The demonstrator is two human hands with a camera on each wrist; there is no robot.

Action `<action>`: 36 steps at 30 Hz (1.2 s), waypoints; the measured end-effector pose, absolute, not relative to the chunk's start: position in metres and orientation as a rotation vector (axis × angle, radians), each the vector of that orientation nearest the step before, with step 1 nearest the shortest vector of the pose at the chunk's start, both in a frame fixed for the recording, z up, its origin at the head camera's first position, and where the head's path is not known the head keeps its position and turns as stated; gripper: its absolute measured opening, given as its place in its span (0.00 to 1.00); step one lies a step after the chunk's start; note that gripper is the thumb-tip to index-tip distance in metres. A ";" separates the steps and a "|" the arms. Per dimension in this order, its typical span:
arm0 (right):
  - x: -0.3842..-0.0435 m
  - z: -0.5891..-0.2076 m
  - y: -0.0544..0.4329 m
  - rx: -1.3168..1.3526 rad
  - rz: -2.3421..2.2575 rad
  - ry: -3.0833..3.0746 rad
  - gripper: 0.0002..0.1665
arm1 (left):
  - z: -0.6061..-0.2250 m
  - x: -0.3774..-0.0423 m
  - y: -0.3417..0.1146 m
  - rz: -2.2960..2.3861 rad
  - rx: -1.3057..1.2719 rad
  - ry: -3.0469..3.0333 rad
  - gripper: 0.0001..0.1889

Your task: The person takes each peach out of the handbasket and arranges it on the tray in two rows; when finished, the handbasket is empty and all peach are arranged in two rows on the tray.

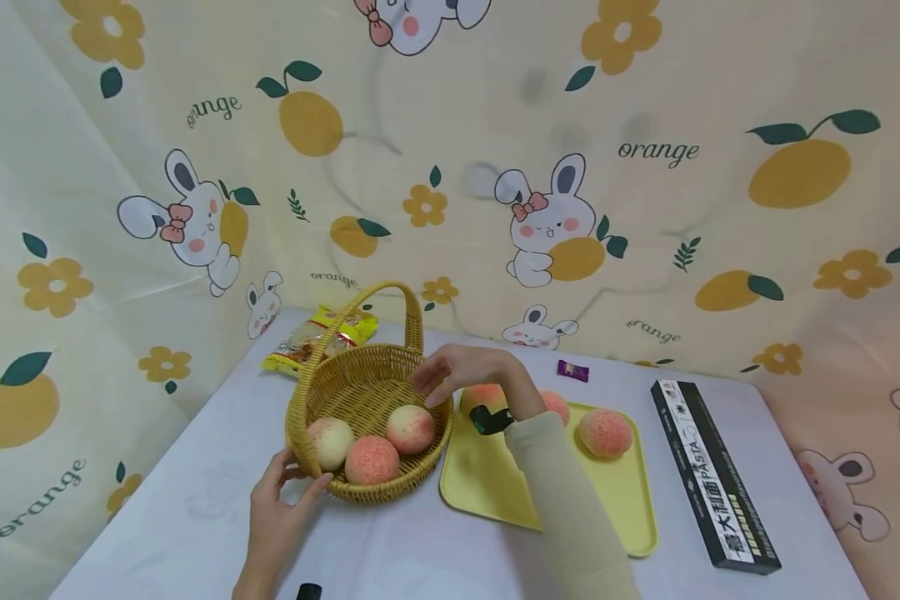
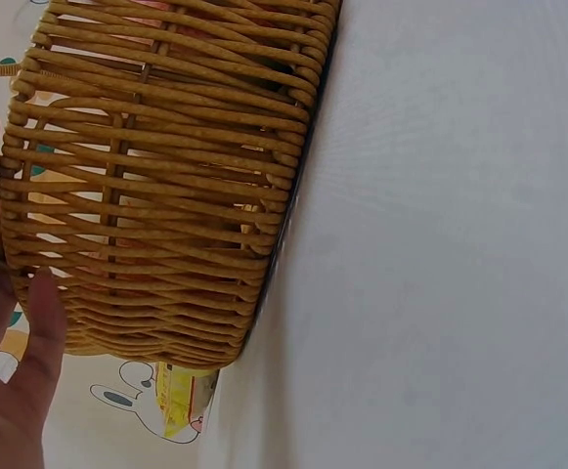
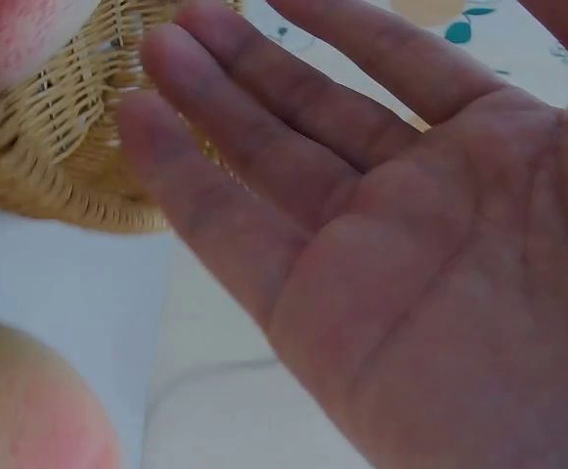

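Note:
A wicker basket (image 1: 375,379) with a tall arched handle stands on the table and holds three peaches: a pale one (image 1: 331,442) at left, a pinker peach (image 1: 372,460) in front and another peach (image 1: 410,428) at right. My left hand (image 1: 279,508) grips the basket's near left side at the foot of the handle; the left wrist view has the thumb and fingers about the woven rim (image 2: 5,225). Over the basket's right rim hovers my right hand (image 1: 465,371), its fingers loosely extended and holding nothing, as the open palm (image 3: 411,264) in the right wrist view confirms.
Right of the basket lies a yellow tray (image 1: 487,492) with a peach (image 1: 606,432) and two more partly behind my right arm. A black pasta box (image 1: 715,475) lies farther right. At the back are a purple wrapped sweet (image 1: 573,371) and a yellow snack bag (image 1: 292,354).

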State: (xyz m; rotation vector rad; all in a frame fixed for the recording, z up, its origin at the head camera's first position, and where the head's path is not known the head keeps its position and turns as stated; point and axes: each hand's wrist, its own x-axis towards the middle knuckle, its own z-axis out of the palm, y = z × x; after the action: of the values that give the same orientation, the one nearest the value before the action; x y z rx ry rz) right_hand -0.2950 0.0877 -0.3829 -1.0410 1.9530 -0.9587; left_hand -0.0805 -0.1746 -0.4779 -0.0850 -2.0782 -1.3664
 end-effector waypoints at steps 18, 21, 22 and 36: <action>-0.297 -0.406 0.058 -1.033 -0.904 1.842 0.27 | -0.481 -0.081 -0.175 -1.354 -0.074 -2.068 0.26; -0.298 -0.407 0.053 -1.063 -0.878 1.831 0.27 | -0.480 -0.081 -0.176 -1.366 -0.061 -2.073 0.26; -0.298 -0.407 0.051 -1.073 -0.867 1.833 0.27 | -0.480 -0.081 -0.176 -1.372 -0.057 -2.074 0.26; -0.304 -0.425 0.030 -1.027 -0.893 1.858 0.35 | -0.482 -0.081 -0.178 -1.369 -0.071 -2.083 0.26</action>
State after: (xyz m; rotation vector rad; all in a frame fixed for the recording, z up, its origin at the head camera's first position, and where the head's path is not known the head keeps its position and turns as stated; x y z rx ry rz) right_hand -0.3043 0.0301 -0.4251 -1.0266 1.8575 -0.8929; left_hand -0.0814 -0.1775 -0.4815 -0.0710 -2.0834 -1.3688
